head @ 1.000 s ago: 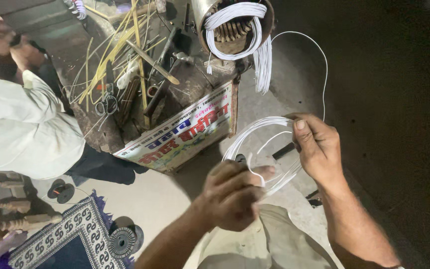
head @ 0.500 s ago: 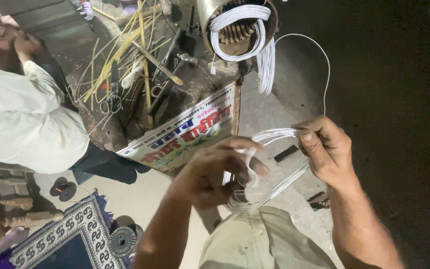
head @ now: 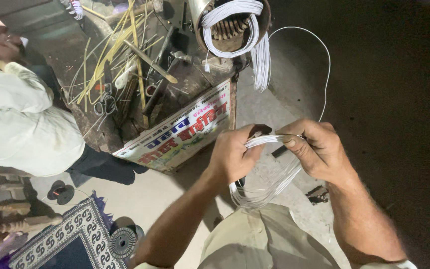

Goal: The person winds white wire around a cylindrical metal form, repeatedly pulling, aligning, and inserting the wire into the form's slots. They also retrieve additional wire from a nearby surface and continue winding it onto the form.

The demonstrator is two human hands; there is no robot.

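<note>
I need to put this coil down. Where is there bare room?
Both hands, left and right, grip the white coil. Bare floor lies between the printed box and the rug. The bench top is crowded with tools and sticks.

The left hand's (head: pixel 232 155) fingers (head: pixel 256 133) wrap over the bundle of thin white wire loops (head: pixel 267 187), hiding its upper part beneath them. Left of the cluttered wooden bench (head: pixel 125 119), a person in a pale shirt (head: pixel 21 129) is cut off by the frame edge. Small tools on that bench blur together.
</note>
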